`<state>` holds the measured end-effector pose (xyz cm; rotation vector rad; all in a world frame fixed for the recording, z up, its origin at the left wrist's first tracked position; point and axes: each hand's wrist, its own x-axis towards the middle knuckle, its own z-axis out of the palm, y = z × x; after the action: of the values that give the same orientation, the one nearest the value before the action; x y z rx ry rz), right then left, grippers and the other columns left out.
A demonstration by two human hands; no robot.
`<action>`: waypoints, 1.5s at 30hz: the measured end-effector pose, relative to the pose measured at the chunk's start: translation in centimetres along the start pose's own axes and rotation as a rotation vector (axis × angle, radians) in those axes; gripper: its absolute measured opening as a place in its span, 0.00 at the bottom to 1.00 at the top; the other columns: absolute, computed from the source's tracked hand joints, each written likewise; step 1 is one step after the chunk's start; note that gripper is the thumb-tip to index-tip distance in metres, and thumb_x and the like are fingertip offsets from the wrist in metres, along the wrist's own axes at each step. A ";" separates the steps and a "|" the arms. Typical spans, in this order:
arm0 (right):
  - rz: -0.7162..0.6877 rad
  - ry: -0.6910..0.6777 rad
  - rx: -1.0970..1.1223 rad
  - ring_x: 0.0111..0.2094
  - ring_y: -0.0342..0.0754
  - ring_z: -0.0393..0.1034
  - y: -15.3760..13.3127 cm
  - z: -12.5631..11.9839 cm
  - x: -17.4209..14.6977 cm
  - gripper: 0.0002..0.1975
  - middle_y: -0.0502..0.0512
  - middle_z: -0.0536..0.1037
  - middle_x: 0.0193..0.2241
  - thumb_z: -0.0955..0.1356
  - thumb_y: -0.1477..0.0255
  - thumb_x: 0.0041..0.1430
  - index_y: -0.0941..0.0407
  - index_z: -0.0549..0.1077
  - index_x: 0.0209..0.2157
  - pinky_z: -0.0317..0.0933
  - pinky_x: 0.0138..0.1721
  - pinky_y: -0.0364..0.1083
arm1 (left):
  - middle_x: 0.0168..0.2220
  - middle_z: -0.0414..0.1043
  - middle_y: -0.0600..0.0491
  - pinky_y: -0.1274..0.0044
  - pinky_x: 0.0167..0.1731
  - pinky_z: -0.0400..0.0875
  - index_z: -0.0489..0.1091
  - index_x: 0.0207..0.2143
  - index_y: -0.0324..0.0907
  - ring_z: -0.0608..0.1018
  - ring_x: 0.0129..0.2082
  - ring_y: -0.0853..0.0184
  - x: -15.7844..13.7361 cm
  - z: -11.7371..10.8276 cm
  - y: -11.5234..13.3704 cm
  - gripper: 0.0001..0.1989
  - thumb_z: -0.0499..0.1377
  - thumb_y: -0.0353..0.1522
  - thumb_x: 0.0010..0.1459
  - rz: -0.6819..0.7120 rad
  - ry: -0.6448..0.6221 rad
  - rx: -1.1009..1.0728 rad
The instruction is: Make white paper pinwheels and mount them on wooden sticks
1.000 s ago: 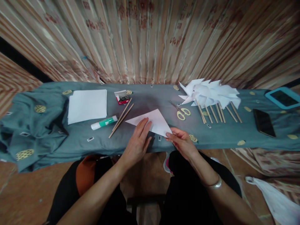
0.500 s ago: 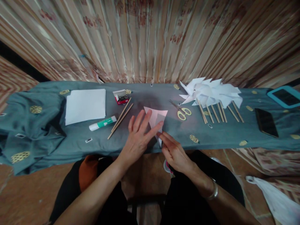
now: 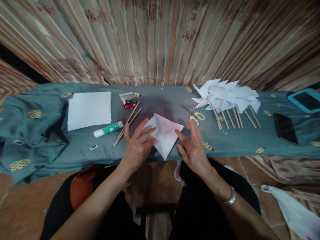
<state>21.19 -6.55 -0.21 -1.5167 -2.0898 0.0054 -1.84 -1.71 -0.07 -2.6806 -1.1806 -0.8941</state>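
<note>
A square sheet of white paper point(image 3: 165, 135) lies unfolded with a corner toward me, fold creases showing across it. My left hand point(image 3: 138, 143) is open at its left side, fingers spread and fingertips resting over the paper. At the right corner is my right hand point(image 3: 193, 146), also open, its index fingertip near the edge; whether it touches the sheet I cannot tell. Just beyond that hand lie scissors point(image 3: 197, 117) with yellow handles, partly covered by its fingers. Two wooden sticks point(image 3: 128, 125) lie beside my left hand.
To the left are a stack of white paper point(image 3: 89, 111), a glue stick point(image 3: 108, 129) and a small open red box point(image 3: 128, 101). Paper pinwheels point(image 3: 227, 96) on sticks lie at the right. Beyond them are a black phone point(image 3: 285, 128) and a blue-framed device point(image 3: 306, 100).
The paper has gone from a folded triangle to an opened-out square. My hands have moved apart to its two sides, and the right hand's fingers have spread.
</note>
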 end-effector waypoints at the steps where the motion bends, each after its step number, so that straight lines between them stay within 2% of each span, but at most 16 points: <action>1: -0.022 -0.006 -0.043 0.69 0.65 0.39 0.2 -0.1 0.2 0.22 0.60 0.45 0.69 0.64 0.74 0.63 0.51 0.64 0.58 0.52 0.61 0.67 | 0.51 0.76 0.56 0.45 0.64 0.32 0.75 0.34 0.47 0.61 0.65 0.55 -0.2 0.0 0.1 0.09 0.55 0.29 0.63 0.006 -0.001 0.006; 5: -0.182 -0.059 -0.062 0.64 0.58 0.56 0.4 0.1 0.7 0.13 0.62 0.67 0.60 0.63 0.74 0.64 0.52 0.72 0.49 0.58 0.58 0.62 | 0.47 0.79 0.55 0.45 0.63 0.26 0.75 0.35 0.47 0.66 0.63 0.55 -1.2 -0.1 0.0 0.08 0.56 0.27 0.62 0.020 -0.029 0.005; 8: -0.234 -0.071 0.024 0.55 0.55 0.68 0.5 0.6 0.5 0.11 0.61 0.77 0.50 0.63 0.75 0.65 0.55 0.75 0.45 0.64 0.54 0.57 | 0.43 0.80 0.55 0.45 0.63 0.25 0.74 0.38 0.46 0.71 0.59 0.57 -1.9 -0.4 -0.4 0.09 0.55 0.26 0.63 0.008 -0.066 -0.043; 11: -0.146 -0.110 0.156 0.51 0.53 0.72 0.5 0.6 0.2 0.12 0.59 0.79 0.47 0.62 0.74 0.66 0.54 0.75 0.45 0.67 0.51 0.56 | 0.42 0.81 0.53 0.47 0.64 0.27 0.73 0.41 0.45 0.77 0.53 0.60 -2.4 -0.9 -0.8 0.11 0.54 0.25 0.63 0.023 -0.074 -0.102; 15: 0.022 -0.153 0.379 0.46 0.50 0.74 0.3 0.4 -0.1 0.12 0.58 0.81 0.42 0.62 0.72 0.65 0.55 0.76 0.43 0.68 0.50 0.53 | 0.37 0.81 0.52 0.53 0.65 0.49 0.72 0.43 0.41 0.82 0.36 0.67 -3.0 -1.0 -1.0 0.09 0.53 0.26 0.64 0.013 -0.059 -0.206; 18: 0.174 -0.168 0.475 0.43 0.49 0.75 0.1 0.7 0.0 0.10 0.55 0.81 0.39 0.64 0.69 0.64 0.54 0.77 0.40 0.68 0.48 0.50 | 0.35 0.81 0.51 0.61 0.56 0.68 0.72 0.43 0.40 0.81 0.33 0.67 -3.2 -0.6 -1.1 0.09 0.53 0.30 0.65 -0.060 -0.052 -0.264; 20: 0.273 -0.156 0.512 0.40 0.49 0.75 0.0 1.0 0.2 0.09 0.54 0.81 0.37 0.65 0.68 0.63 0.53 0.77 0.38 0.68 0.45 0.49 | 0.37 0.80 0.49 0.66 0.47 0.74 0.72 0.46 0.41 0.81 0.35 0.65 -3.3 -0.5 -1.3 0.11 0.53 0.33 0.66 -0.158 -0.057 -0.284; 23: 0.378 -0.140 0.542 0.34 0.47 0.74 -0.1 1.4 0.7 0.09 0.52 0.80 0.31 0.66 0.66 0.61 0.54 0.78 0.35 0.67 0.39 0.46 | 0.40 0.79 0.47 0.69 0.39 0.77 0.70 0.52 0.41 0.81 0.38 0.61 -3.4 -0.3 -1.4 0.17 0.53 0.38 0.65 -0.339 -0.110 -0.325; 27: 0.479 -0.155 0.536 0.30 0.46 0.72 -0.2 1.6 1.3 0.11 0.51 0.79 0.29 0.67 0.63 0.59 0.55 0.77 0.35 0.65 0.35 0.45 | 0.50 0.76 0.45 0.72 0.39 0.77 0.66 0.56 0.40 0.81 0.39 0.64 -3.5 -0.2 -1.3 0.21 0.54 0.39 0.64 -0.494 -0.154 -0.447; 29: 0.532 -0.158 0.530 0.31 0.46 0.73 -0.3 1.7 1.6 0.12 0.51 0.81 0.30 0.68 0.62 0.58 0.54 0.77 0.38 0.65 0.36 0.45 | 0.48 0.76 0.46 0.74 0.37 0.77 0.65 0.56 0.41 0.81 0.38 0.65 -3.4 -0.2 -1.3 0.21 0.55 0.39 0.63 -0.547 -0.170 -0.463; 32: 0.581 -0.151 0.500 0.30 0.47 0.74 -0.3 1.9 2.1 0.15 0.52 0.82 0.32 0.69 0.62 0.56 0.54 0.77 0.42 0.67 0.37 0.46 | 0.37 0.79 0.51 0.75 0.36 0.77 0.63 0.58 0.40 0.80 0.33 0.66 -3.2 -0.2 -1.4 0.23 0.56 0.37 0.62 -0.588 -0.196 -0.449; 35: 0.564 -0.146 0.450 0.29 0.46 0.73 -0.4 2.0 2.7 0.15 0.53 0.82 0.33 0.69 0.63 0.55 0.54 0.76 0.42 0.67 0.36 0.46 | 0.38 0.78 0.50 0.73 0.37 0.77 0.59 0.59 0.38 0.80 0.34 0.66 -2.9 -0.4 -1.6 0.24 0.57 0.34 0.62 -0.526 -0.164 -0.404; 37: 0.544 -0.149 0.423 0.29 0.46 0.73 -0.4 2.1 3.1 0.15 0.53 0.82 0.33 0.69 0.63 0.55 0.54 0.76 0.42 0.67 0.35 0.46 | 0.49 0.75 0.44 0.69 0.44 0.75 0.59 0.59 0.38 0.78 0.44 0.62 -2.5 -0.6 -1.4 0.23 0.56 0.31 0.62 -0.384 -0.088 -0.299; 39: 0.529 -0.158 0.405 0.31 0.47 0.74 -0.4 2.2 3.3 0.14 0.53 0.82 0.33 0.69 0.64 0.55 0.54 0.76 0.42 0.68 0.36 0.47 | 0.58 0.67 0.40 0.62 0.53 0.69 0.61 0.58 0.39 0.71 0.57 0.56 -2.1 -0.7 -0.7 0.21 0.53 0.27 0.63 -0.185 -0.045 -0.170; 42: 0.520 -0.180 0.388 0.32 0.48 0.75 -0.5 2.2 3.6 0.14 0.54 0.82 0.33 0.68 0.65 0.55 0.54 0.76 0.42 0.68 0.37 0.47 | 0.62 0.64 0.42 0.59 0.62 0.58 0.60 0.59 0.37 0.57 0.67 0.55 -1.7 -0.4 0.9 0.21 0.50 0.25 0.64 0.056 -0.155 -0.134; 45: 0.510 -0.183 0.374 0.32 0.48 0.76 -0.5 2.2 3.7 0.13 0.54 0.82 0.34 0.68 0.66 0.56 0.55 0.76 0.42 0.69 0.38 0.48 | 0.62 0.62 0.38 0.57 0.63 0.55 0.59 0.59 0.32 0.52 0.68 0.52 -1.7 0.4 2.2 0.22 0.53 0.31 0.64 0.058 -0.239 -0.116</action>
<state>19.04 -2.79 -0.37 -1.8047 -1.6480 0.7040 -1.06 -4.23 -0.99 -2.9671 -1.1158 -0.6682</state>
